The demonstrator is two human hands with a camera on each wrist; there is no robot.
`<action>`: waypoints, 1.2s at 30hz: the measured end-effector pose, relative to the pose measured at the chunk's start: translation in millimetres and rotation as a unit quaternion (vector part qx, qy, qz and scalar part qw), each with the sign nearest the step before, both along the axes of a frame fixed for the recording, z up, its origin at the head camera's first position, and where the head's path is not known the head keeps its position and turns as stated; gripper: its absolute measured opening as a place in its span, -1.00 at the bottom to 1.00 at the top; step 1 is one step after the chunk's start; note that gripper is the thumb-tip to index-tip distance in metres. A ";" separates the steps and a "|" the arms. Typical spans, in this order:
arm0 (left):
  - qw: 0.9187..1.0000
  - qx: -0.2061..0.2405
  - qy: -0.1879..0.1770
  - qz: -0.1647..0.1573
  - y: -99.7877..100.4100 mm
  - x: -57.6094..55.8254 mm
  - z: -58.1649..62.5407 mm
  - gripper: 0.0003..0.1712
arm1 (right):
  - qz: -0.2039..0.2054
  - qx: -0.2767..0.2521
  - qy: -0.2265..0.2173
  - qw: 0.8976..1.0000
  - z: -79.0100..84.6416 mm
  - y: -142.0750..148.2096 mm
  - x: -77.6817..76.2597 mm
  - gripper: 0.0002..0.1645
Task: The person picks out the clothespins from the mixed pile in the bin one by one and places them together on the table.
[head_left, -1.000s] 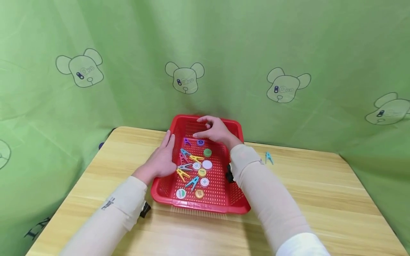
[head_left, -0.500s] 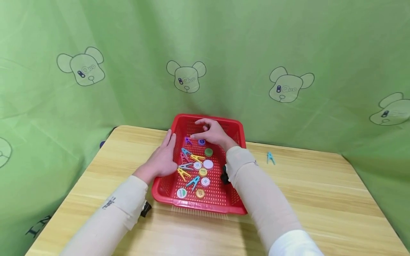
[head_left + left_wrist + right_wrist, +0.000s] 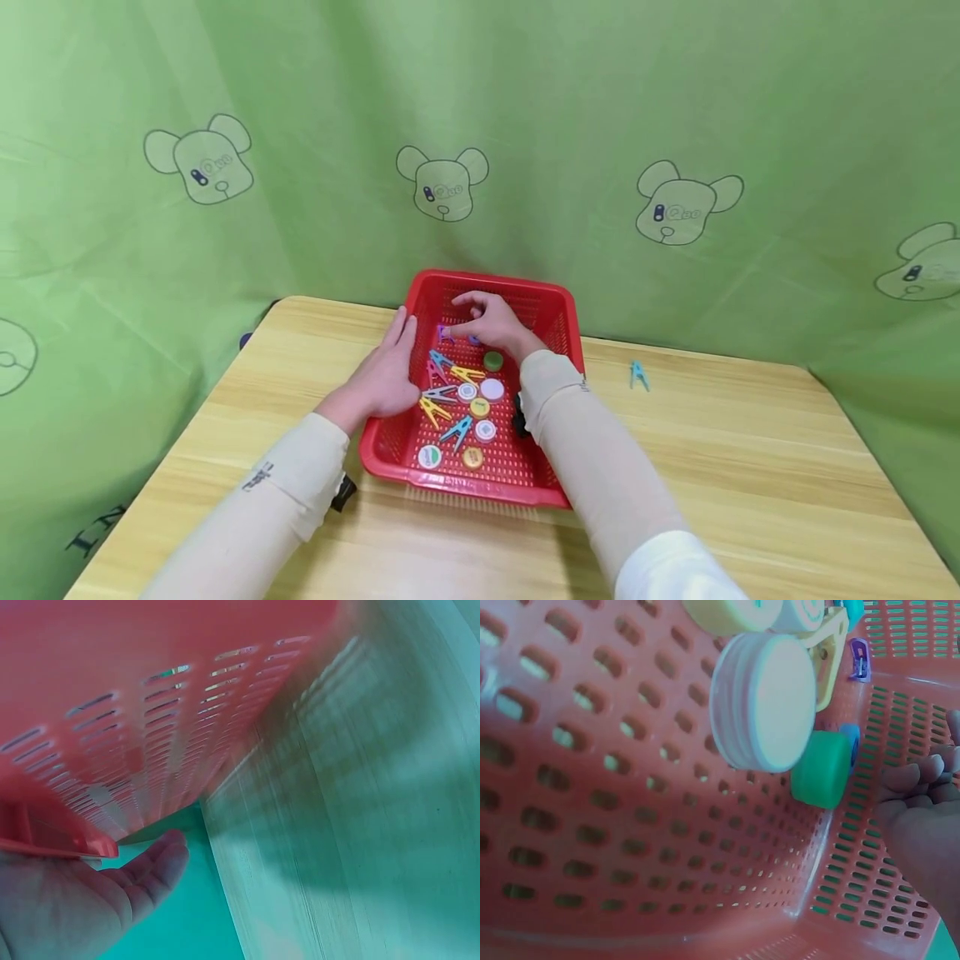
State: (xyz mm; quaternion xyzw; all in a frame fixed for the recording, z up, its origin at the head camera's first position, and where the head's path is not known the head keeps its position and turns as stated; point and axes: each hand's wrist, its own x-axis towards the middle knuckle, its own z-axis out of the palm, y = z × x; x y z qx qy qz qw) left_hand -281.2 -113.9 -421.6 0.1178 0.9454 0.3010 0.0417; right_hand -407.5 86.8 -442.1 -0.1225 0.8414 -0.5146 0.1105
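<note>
A red slotted basket (image 3: 480,498) holds several plastic clothespins and bottle caps. My left hand (image 3: 384,375) rests on its left rim with fingers straight; in the left wrist view the fingers (image 3: 157,874) lie outside the wall. Over the far part of the basket is my right hand (image 3: 491,323), fingers loosely bent and apart from the thumb. Its thumb tip is beside a purple clothespin (image 3: 441,334), which it partly covers; contact cannot be told. A blue cap (image 3: 474,340) is partly hidden under this hand. A green cap (image 3: 492,361) lies nearer.
Yellow clothespins (image 3: 467,374), a grey clothespin (image 3: 438,393) and a blue clothespin (image 3: 457,432) lie among white caps (image 3: 492,389) and an orange cap (image 3: 472,457). Another blue clothespin (image 3: 639,375) is on the wooden table (image 3: 750,467) to the right. A green curtain (image 3: 525,100) hangs behind.
My right hand has moved left and slightly nearer, lower toward the purple clothespin, now partly covering the blue cap. The left hand has stayed on the rim.
</note>
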 end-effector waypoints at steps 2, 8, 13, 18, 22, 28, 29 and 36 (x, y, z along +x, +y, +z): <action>1.000 0.005 -0.002 0.001 -0.4 -0.1 -0.6 0.32 | -0.002 0.005 -0.003 1.000 -1.5 -1.6 -0.5 -0.37; 1.000 0.015 -0.001 0.007 -2.3 -0.6 -4.3 0.32 | 0.003 0.015 -0.003 1.000 -7.1 -6.0 -4.8 -0.36; 1.000 0.021 -0.001 0.007 -2.5 0.5 -8.1 0.31 | 0.012 0.031 -0.010 0.999 -12.2 -8.2 -4.7 -0.33; 1.000 0.013 0.005 0.003 -2.1 -0.1 -7.7 0.31 | 0.027 0.054 -0.003 0.998 -12.9 -10.2 -2.8 -0.32; 1.000 0.007 0.011 0.000 -2.4 -0.7 -6.9 0.31 | 0.042 0.073 0.004 0.996 -12.3 -12.7 -2.0 -0.30; 1.000 0.005 0.009 0.002 -1.7 -1.1 -5.7 0.31 | 0.037 0.103 0.006 0.994 -13.7 -13.3 -4.1 -0.34; 1.000 0.006 0.008 0.003 -1.5 -1.2 -5.3 0.31 | 0.037 0.110 0.007 0.993 -14.1 -13.2 -4.7 -0.35; 1.000 0.002 0.007 0.001 -0.3 -1.1 -3.4 0.30 | 0.038 0.144 0.012 0.989 -16.8 -15.0 -9.0 -0.35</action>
